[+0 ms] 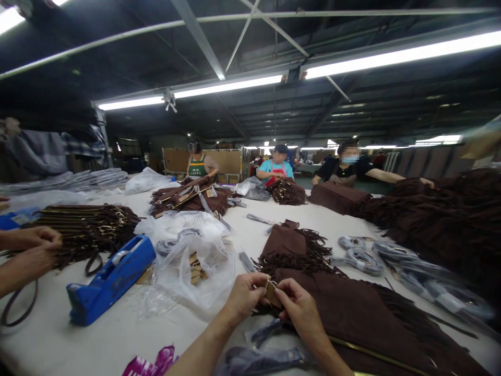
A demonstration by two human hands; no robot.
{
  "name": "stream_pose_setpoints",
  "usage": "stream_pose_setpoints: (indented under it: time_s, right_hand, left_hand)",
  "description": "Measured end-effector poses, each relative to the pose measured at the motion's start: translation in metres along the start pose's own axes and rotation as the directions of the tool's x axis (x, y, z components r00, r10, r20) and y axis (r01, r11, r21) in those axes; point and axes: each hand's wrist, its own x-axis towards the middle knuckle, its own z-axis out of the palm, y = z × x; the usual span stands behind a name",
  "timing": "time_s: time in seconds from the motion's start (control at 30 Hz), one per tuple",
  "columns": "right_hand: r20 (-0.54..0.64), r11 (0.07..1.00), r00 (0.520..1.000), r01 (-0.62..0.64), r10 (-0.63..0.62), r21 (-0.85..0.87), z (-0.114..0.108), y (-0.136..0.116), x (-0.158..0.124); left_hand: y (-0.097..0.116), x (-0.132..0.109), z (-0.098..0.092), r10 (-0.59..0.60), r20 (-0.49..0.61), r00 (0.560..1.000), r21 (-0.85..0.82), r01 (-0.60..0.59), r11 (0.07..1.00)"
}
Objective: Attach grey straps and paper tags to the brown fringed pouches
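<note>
My left hand (247, 293) pinches the white string of a small tan hang tag (271, 293). On the tag's other side, my right hand (298, 303) grips its edge between thumb and fingers. Both hands are close together above the near edge of a dark brown fringed bag (352, 308), which lies flat with a gold zipper (376, 355) towards me. A smaller brown fringed piece (285, 243) lies just beyond it. Left of my hands, an open clear plastic bag (219, 284) contains several tan tags (195, 271). Wrapped straps (262, 357) lie below my wrists.
A blue tape dispenser (113, 282) stands left, near another person's hands (41, 248) and zippered bags (86, 230). Plastic-wrapped straps (364, 258) lie at right, before a large heap of brown fringed bags (442, 224). Several people work across the white table (250, 235).
</note>
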Motion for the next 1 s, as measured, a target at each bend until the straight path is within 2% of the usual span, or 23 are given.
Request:
stream_pose_setpoints:
  time_s: [0.07,0.17,0.27,0.33,0.4,0.5,0.6,0.7,0.73,0.8,0.87,0.9,1.0]
  right_hand:
    - [0.025,0.999,0.999,-0.027,0.026,0.032,-0.003,0.0,0.001]
    - [-0.019,0.976,0.989,-0.142,0.146,0.163,-0.008,0.002,0.004]
    - [-0.06,0.882,0.959,-0.229,0.277,0.413,-0.013,0.003,0.009]
    - [-0.061,0.812,0.946,-0.24,0.319,0.533,-0.016,0.003,0.012]
    - [-0.052,0.773,0.942,-0.239,0.332,0.588,-0.022,0.0,0.014]
    - [-0.01,0.691,0.935,-0.255,0.355,0.677,-0.038,-0.007,0.014]
    - [0.001,0.624,0.941,-0.224,0.338,0.749,-0.06,-0.015,0.013]
    - [-0.06,0.647,0.95,-0.162,0.306,0.745,-0.081,-0.022,0.012]
    - [-0.072,0.658,0.951,-0.152,0.3,0.737,-0.085,-0.024,0.011]
    - [-0.067,0.675,0.957,-0.148,0.282,0.723,-0.088,-0.028,0.01]
    - [-0.028,0.699,0.966,-0.167,0.258,0.695,-0.086,-0.029,0.006]
    - [-0.004,0.723,0.968,-0.183,0.249,0.666,-0.084,-0.029,0.005]
    - [0.05,0.831,0.97,-0.229,0.236,0.507,-0.076,-0.024,0.001]
  left_hand:
    - [0.008,0.001,-0.006,0.066,-0.045,0.997,0.146,-0.058,0.988]
    - [0.037,0.005,-0.033,0.169,-0.167,0.971,0.454,-0.077,0.888]
    - [0.069,0.009,-0.07,0.266,-0.308,0.913,0.634,-0.011,0.773]
    - [0.082,0.01,-0.087,0.268,-0.314,0.911,0.718,0.043,0.695]
    - [0.085,0.009,-0.09,0.226,-0.296,0.928,0.805,0.114,0.582]
    - [0.081,0.006,-0.074,0.2,-0.296,0.934,0.888,0.191,0.419]
    - [0.08,0.006,-0.048,0.262,-0.236,0.936,0.94,0.151,0.306]
    - [0.085,0.006,-0.026,0.353,-0.153,0.923,0.974,0.08,0.213]
    - [0.085,0.005,-0.02,0.382,-0.103,0.918,0.981,0.031,0.189]
    - [0.08,-0.002,-0.006,0.39,0.07,0.918,0.975,-0.146,0.167]
    - [0.069,-0.013,0.009,0.306,0.296,0.905,0.915,-0.36,0.181]
    - [0.061,-0.018,0.016,0.247,0.395,0.885,0.874,-0.445,0.194]
    - [0.039,-0.026,0.026,0.123,0.533,0.837,0.812,-0.546,0.204]
